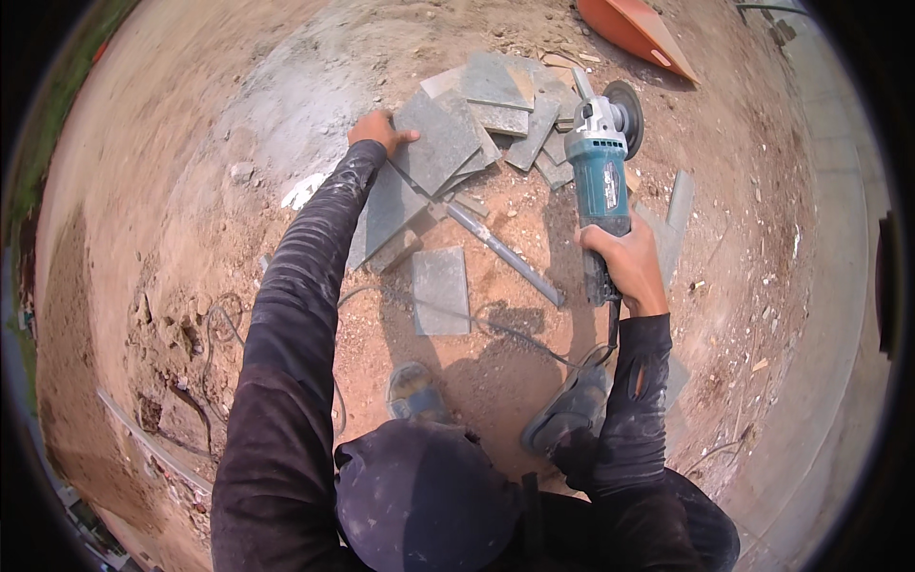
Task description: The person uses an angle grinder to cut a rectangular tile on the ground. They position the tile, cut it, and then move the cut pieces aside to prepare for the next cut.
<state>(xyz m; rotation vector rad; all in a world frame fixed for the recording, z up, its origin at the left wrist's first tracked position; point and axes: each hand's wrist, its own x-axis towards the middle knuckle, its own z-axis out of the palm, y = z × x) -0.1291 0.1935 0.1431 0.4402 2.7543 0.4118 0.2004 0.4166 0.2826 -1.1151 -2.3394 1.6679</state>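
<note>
My right hand [624, 265] is wrapped round the body of a teal angle grinder [602, 176]. The grinder is held up, and its dark disc [624, 119] faces right, away from the stone pile. My left hand [381, 131] grips the left edge of a grey stone tile [437, 145], with the thumb on top; the other fingers are partly hidden. That tile lies tilted over other slabs, among them a grey slab [384, 214] below it. From the grinder's lower end a dark cord [615, 324] runs down to the ground.
A loose rectangular tile [440, 291] and a grey metal bar [505, 255] lie on the dirt nearer me. More cut pieces [534, 133] are heaped beyond. An orange pan-shaped thing [634, 36] rests at far right. My shoes [572, 410] stand near the trailing cord.
</note>
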